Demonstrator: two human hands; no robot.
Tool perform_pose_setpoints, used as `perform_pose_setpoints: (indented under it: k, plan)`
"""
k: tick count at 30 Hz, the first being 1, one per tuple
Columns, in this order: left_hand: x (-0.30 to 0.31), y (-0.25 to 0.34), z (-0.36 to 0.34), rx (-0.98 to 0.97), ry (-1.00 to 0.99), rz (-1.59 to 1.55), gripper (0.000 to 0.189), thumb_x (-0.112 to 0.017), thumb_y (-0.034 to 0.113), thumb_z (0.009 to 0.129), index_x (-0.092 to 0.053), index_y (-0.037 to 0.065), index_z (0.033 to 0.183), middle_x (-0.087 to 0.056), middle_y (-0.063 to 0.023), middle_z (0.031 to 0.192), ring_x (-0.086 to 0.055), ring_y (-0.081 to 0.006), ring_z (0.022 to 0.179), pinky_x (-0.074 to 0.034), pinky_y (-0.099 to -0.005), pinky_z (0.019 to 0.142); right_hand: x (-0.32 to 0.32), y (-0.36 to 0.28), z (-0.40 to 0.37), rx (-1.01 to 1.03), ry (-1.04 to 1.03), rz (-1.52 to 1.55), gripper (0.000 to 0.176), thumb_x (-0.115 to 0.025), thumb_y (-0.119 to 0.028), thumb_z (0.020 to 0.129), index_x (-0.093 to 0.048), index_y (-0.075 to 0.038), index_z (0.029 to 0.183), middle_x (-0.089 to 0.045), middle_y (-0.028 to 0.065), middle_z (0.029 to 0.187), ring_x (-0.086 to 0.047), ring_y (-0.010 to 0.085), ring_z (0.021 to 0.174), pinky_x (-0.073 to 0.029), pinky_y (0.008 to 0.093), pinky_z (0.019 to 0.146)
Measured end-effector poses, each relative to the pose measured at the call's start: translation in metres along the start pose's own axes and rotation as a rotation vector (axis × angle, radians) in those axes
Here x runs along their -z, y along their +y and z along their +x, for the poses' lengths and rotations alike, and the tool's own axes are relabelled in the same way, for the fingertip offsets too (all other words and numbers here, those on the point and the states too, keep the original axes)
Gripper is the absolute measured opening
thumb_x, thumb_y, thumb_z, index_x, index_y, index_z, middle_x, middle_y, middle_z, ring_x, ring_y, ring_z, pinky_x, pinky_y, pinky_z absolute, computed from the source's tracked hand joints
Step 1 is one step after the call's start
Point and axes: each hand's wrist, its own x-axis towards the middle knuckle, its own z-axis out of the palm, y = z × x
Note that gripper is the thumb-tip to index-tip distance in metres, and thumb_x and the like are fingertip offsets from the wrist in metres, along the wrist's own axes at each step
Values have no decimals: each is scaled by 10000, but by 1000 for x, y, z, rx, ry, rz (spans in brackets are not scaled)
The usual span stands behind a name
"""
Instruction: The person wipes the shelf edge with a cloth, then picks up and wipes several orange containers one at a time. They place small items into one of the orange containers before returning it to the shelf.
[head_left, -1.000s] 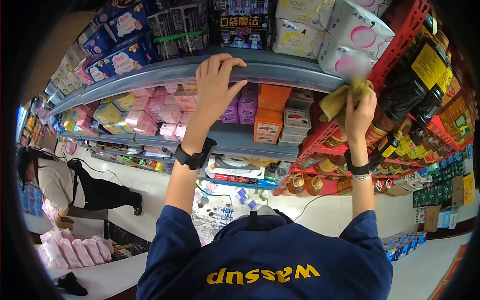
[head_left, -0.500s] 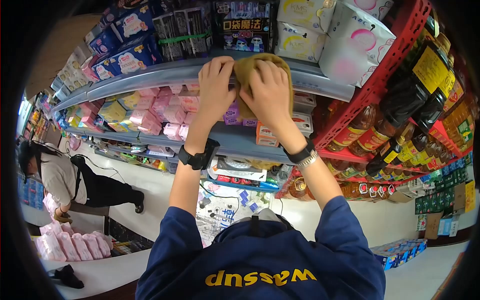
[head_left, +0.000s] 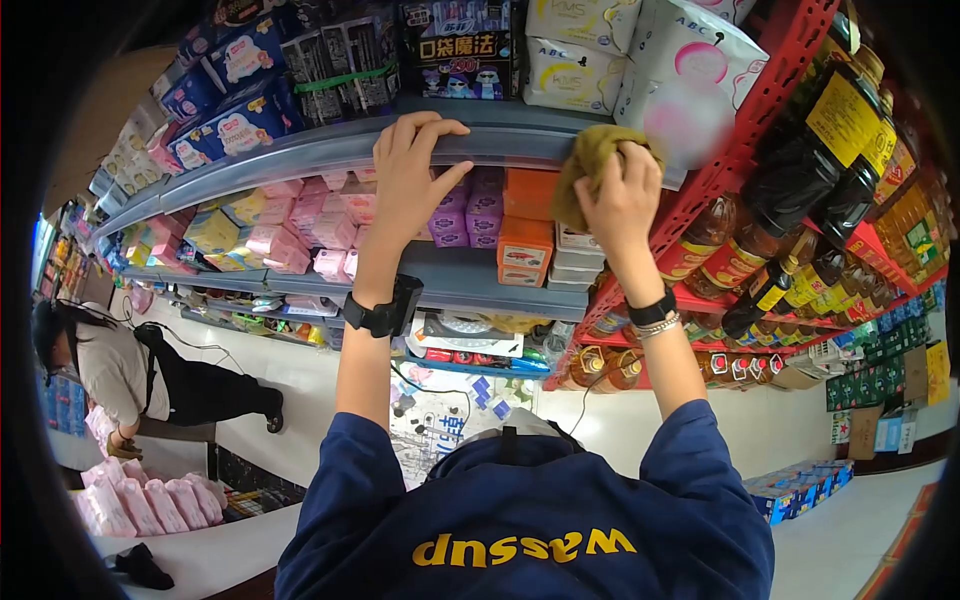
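A crumpled olive cloth (head_left: 578, 178) is bunched under the fingers of my right hand (head_left: 625, 208), which presses it to the front edge of the grey shelf (head_left: 510, 143), near its right end. My left hand (head_left: 405, 180) rests on the same edge further left, fingers and thumb apart, holding nothing. Above the edge stand a black pack with printed characters (head_left: 460, 60) and white KMS packs (head_left: 573, 75). On the shelf below are orange boxes (head_left: 525, 245) and purple boxes (head_left: 484, 210).
A red perforated upright (head_left: 735, 120) stands close to my right hand, with bottles of dark liquid (head_left: 690, 235) beyond it. Pink packs (head_left: 275, 245) fill the lower shelf at left. Another person (head_left: 120, 370) bends over pink packages (head_left: 150, 500) on the left.
My right hand has slid the cloth rightward along the shelf edge, away from my left hand. My left hand has shifted slightly left in view, and its fingers are more spread.
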Motion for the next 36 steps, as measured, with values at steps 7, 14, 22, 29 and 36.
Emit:
perform_pose_setpoints:
  k: [7,14,22,29,36]
  plan:
    - [-1,0,0,-12,18,-20,376,-719,213,671,-594,167,1023,-498,-33,1053,-445,-248,1033,-309,-380,906,17,48,-39,-193,89,-83,374,-636,-66,709,-501,77,1028,-472,244,1118,-445,407,1063,-358,468,921]
    - [-1,1,0,1,13,-9,378,-720,205,668,-592,169,1022,-495,-30,1052,-443,-246,1031,-303,-376,910,17,13,-36,-354,445,159,429,-583,-12,752,-441,82,1146,-484,214,1098,-483,363,1016,-343,418,932]
    - [-2,0,2,-6,3,1,402,-739,203,639,-598,170,1014,-496,-35,1053,-445,-250,1037,-309,-383,909,-21,-59,9,172,-48,260,252,-577,-124,684,-582,-92,934,-519,69,970,-518,261,959,-416,399,829]
    - [-3,2,1,25,28,4,418,-753,204,618,-599,164,1004,-497,-38,1053,-445,-253,1043,-310,-384,912,4,10,-26,125,-98,-4,265,-596,-106,676,-579,-93,940,-528,84,1012,-513,291,978,-421,408,829]
    - [-6,1,0,5,46,22,413,-751,206,625,-590,163,1003,-495,-35,1045,-443,-251,1029,-305,-380,909,26,68,-78,-86,-54,-191,367,-590,-20,696,-556,-23,1062,-489,174,1136,-452,388,1091,-366,478,931]
